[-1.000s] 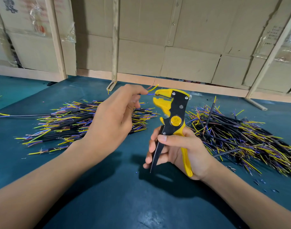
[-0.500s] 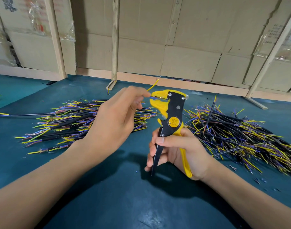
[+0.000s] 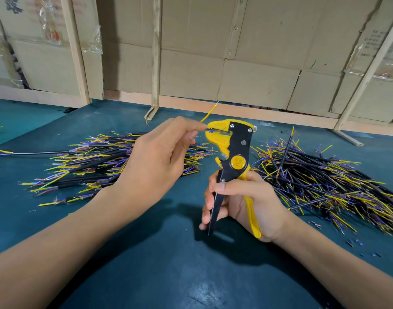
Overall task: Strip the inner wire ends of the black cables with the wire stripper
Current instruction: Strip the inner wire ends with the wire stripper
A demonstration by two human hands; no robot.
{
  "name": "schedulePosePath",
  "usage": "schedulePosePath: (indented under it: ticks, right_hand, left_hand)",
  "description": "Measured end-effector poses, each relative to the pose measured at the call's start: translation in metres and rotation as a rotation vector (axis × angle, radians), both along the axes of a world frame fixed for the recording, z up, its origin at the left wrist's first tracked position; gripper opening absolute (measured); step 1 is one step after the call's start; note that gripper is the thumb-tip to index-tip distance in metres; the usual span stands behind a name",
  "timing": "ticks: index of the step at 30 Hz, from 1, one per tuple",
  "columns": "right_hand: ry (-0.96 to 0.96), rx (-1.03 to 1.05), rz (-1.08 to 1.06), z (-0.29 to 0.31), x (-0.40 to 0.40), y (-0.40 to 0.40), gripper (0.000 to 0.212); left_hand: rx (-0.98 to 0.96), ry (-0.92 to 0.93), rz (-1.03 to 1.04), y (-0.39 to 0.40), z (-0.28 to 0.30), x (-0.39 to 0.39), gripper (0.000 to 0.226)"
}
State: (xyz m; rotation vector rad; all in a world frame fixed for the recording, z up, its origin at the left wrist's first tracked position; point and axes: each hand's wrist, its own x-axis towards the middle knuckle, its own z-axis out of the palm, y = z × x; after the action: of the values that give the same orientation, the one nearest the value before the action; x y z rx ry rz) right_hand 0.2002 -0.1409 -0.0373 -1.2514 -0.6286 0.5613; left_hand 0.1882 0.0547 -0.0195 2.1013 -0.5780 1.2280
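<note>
My right hand grips the handles of a yellow and black wire stripper, held upright above the table. My left hand pinches a cable whose body is hidden inside the fist. One of its inner wires lies in the stripper's jaws at the upper left of the tool. Its yellow inner wire sticks up and to the right past my fingertips. A pile of black cables with yellow, blue and purple ends lies behind my left hand. A second pile of black cables spreads out to the right.
The work surface is a dark teal mat. Small bits of cut insulation lie near the right pile. Cardboard boxes and wooden battens form a wall along the far edge. One loose cable stretches off to the left.
My left hand has brought the wire end closer into the stripper's jaws, and the yellow wire now points higher. The stripper has shifted slightly up and left.
</note>
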Motion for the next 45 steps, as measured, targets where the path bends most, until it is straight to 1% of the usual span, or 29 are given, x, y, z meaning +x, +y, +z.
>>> schedulePosePath:
  ticks: [4,8,10,12,14,18,21,25,29,34,39,43,45]
  right_hand:
    - [0.028,-0.014,-0.046,0.001,0.0,0.001,0.006]
    - [0.028,-0.03,-0.202,0.002,-0.001,0.0,0.011]
    - [0.059,-0.022,-0.193,0.002,-0.001,0.001,0.013]
    - [0.123,0.034,-0.118,0.002,0.0,0.001,0.014]
    - [0.172,0.098,-0.071,0.002,0.002,0.0,0.02]
    - [0.231,0.149,-0.135,0.003,0.006,-0.002,0.019]
    - [0.218,0.115,-0.119,0.002,0.006,-0.002,0.016]
    - [0.117,0.036,-0.041,0.001,0.004,-0.001,0.013]
    - [0.055,-0.011,-0.008,0.0,0.003,-0.002,0.009]
    - [0.048,-0.008,0.002,0.0,0.003,-0.002,0.009]
    - [0.019,-0.017,-0.001,-0.001,0.003,-0.003,0.009]
    - [0.01,-0.018,0.013,-0.001,0.003,-0.003,0.009]
    - [0.012,-0.019,0.02,0.0,0.003,-0.003,0.012]
  left_hand:
    - [-0.006,0.013,-0.003,0.0,-0.001,-0.001,0.02]
    - [0.018,0.077,-0.007,-0.001,0.001,-0.003,0.018]
    - [-0.002,0.138,0.001,-0.001,0.002,-0.002,0.018]
    - [-0.045,0.191,0.014,0.002,0.002,0.001,0.021]
    - [-0.057,0.202,0.036,0.006,0.001,0.002,0.02]
    - [-0.065,0.191,0.002,0.01,0.0,0.005,0.023]
    - [-0.033,0.207,-0.053,0.012,-0.003,0.007,0.022]
    - [0.009,0.197,-0.105,0.009,-0.003,0.006,0.021]
    - [-0.039,0.242,-0.159,0.007,-0.002,0.006,0.017]
    - [-0.102,0.3,-0.21,0.004,-0.001,0.004,0.015]
    - [-0.157,0.343,-0.203,0.003,0.0,0.003,0.019]
    - [-0.169,0.413,-0.22,0.0,0.003,0.0,0.014]
    - [-0.225,0.445,-0.247,-0.002,0.006,-0.002,0.013]
